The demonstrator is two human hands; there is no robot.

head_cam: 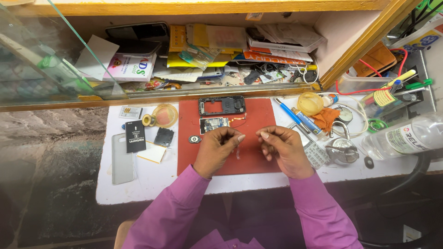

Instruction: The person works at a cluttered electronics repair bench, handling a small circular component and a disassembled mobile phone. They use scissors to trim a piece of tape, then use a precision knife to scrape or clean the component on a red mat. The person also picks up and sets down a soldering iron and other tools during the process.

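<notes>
My left hand (218, 149) and my right hand (282, 147) hover close together over a red work mat (258, 115), both with fingers pinched. A thin wire seems to run between the two pinches, and a small clear piece hangs below my left fingers. Just behind my left hand lies a bare phone circuit board (213, 124) with a thin copper wire leading off it. Behind that sits a black phone frame (222, 105). A small round black part (194, 139) rests at the mat's left edge.
Left of the mat lie a black battery (135, 136), a grey phone back cover (123, 159), a tape roll (164, 115) and a solder spool. To the right are a blue pen (290, 114), a keypad (315, 154), a metal tin, a plastic bottle (406, 136). A cluttered shelf stands behind.
</notes>
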